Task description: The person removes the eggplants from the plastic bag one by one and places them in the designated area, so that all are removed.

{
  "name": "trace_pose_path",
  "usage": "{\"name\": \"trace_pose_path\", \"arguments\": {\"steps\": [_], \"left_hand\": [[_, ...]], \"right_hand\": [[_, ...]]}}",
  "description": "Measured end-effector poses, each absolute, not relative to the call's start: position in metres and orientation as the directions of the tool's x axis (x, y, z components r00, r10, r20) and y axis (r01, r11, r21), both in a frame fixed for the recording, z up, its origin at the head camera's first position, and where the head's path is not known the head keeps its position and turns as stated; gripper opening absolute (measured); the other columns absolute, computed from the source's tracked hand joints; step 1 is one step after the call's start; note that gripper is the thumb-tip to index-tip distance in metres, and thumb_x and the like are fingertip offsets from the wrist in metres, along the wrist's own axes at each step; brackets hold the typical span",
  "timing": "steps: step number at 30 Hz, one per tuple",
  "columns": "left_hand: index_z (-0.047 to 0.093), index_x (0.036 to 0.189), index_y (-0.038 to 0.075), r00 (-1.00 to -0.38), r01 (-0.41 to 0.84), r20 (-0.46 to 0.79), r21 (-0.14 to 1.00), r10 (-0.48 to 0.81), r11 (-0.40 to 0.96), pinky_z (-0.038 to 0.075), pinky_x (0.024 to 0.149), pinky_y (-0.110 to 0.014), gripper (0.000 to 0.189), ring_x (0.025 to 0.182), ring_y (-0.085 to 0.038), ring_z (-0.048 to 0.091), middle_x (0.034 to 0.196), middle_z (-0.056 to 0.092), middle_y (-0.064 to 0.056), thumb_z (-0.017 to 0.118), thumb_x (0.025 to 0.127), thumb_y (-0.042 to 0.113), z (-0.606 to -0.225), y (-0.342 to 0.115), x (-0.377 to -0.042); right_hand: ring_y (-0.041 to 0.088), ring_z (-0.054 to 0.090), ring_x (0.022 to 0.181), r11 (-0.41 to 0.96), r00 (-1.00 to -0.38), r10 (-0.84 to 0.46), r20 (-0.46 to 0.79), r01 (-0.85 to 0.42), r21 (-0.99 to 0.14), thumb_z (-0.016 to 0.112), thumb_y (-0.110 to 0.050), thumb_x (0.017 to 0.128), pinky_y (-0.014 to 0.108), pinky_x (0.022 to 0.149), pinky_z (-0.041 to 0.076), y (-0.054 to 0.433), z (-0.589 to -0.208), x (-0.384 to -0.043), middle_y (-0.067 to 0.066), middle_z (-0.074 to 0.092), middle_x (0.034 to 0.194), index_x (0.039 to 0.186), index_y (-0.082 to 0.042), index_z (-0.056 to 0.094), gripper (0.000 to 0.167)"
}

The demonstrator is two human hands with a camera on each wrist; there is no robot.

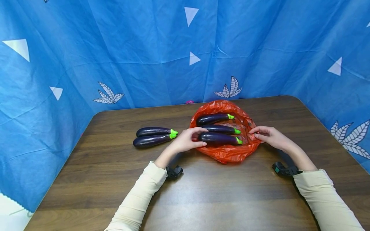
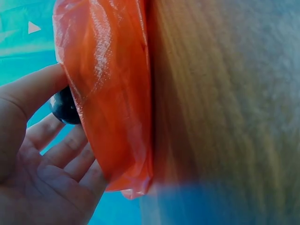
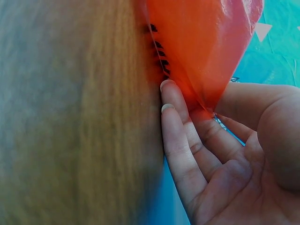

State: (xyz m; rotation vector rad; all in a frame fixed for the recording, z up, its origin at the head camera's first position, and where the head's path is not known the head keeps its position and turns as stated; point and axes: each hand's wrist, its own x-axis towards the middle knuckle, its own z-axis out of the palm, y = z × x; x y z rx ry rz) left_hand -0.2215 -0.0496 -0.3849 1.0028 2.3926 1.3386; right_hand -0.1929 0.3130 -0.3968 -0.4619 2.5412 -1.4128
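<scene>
A red plastic bag [image 1: 228,155] lies spread on the table with its mouth open upward. Three dark purple eggplants lie inside it side by side, their green stem ends toward the right. My left hand [image 1: 186,140] reaches over the bag's left rim, thumb and fingertips around the blunt end of the nearest eggplant [image 1: 219,138]. That rounded end [image 2: 64,107] shows between thumb and fingers in the left wrist view, beside the bag's wall. On the other side my right hand [image 1: 268,136] pinches the bag's right rim, its lower fingers against the outside [image 3: 201,37].
Two more eggplants [image 1: 151,140] lie together on the wooden table [image 1: 95,173], left of the bag, green stems pointing right. A blue patterned cloth [image 1: 162,57] hangs behind the table and along its sides. Black wrist cameras [image 1: 174,172] sit on both wrists.
</scene>
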Motion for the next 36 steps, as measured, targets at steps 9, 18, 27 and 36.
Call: {"name": "trace_pose_path", "arguments": {"steps": [9,18,27,36], "left_hand": [[0.058,0.123,0.006,-0.762,0.411,0.148,0.863,0.63,0.294,0.049,0.082,-0.027,0.044,0.092,-0.018,0.061,0.112,0.06,-0.01,0.073,0.083,0.01,-0.379,-0.056,-0.219],[0.058,0.121,0.004,-0.78,0.37,0.175,0.903,0.601,0.217,0.05,0.081,-0.029,0.042,0.088,-0.02,0.064,0.106,0.062,-0.011,0.073,0.082,0.006,-0.373,-0.066,-0.217],[0.057,0.123,-0.002,-0.808,0.336,0.178,0.923,0.562,0.19,0.049,0.084,-0.035,0.043,0.093,-0.024,0.062,0.109,0.061,-0.015,0.071,0.082,0.002,-0.362,-0.085,-0.214],[0.055,0.123,-0.005,-0.85,0.291,0.153,0.934,0.505,0.206,0.046,0.088,-0.04,0.042,0.102,-0.026,0.059,0.117,0.058,-0.015,0.069,0.084,0.0,-0.329,-0.106,-0.192]], "right_hand": [[0.015,0.056,0.083,0.502,-0.931,-0.365,-0.028,-0.172,-0.848,0.049,-0.011,0.099,0.029,0.068,0.051,0.313,-0.397,-0.192,0.022,0.055,0.11,0.118,0.007,0.055,0.027],[0.016,0.055,0.083,0.513,-0.935,-0.352,-0.037,-0.16,-0.843,0.049,-0.01,0.098,0.028,0.069,0.05,0.313,-0.398,-0.192,0.022,0.055,0.112,0.119,0.006,0.055,0.027],[0.015,0.055,0.084,0.516,-0.936,-0.352,-0.022,-0.174,-0.839,0.048,-0.009,0.098,0.028,0.069,0.05,0.314,-0.399,-0.193,0.021,0.055,0.111,0.118,0.006,0.056,0.026],[0.015,0.055,0.083,0.51,-0.933,-0.359,-0.012,-0.185,-0.84,0.048,-0.009,0.098,0.027,0.069,0.05,0.314,-0.398,-0.193,0.022,0.055,0.111,0.118,0.006,0.056,0.026]]}}
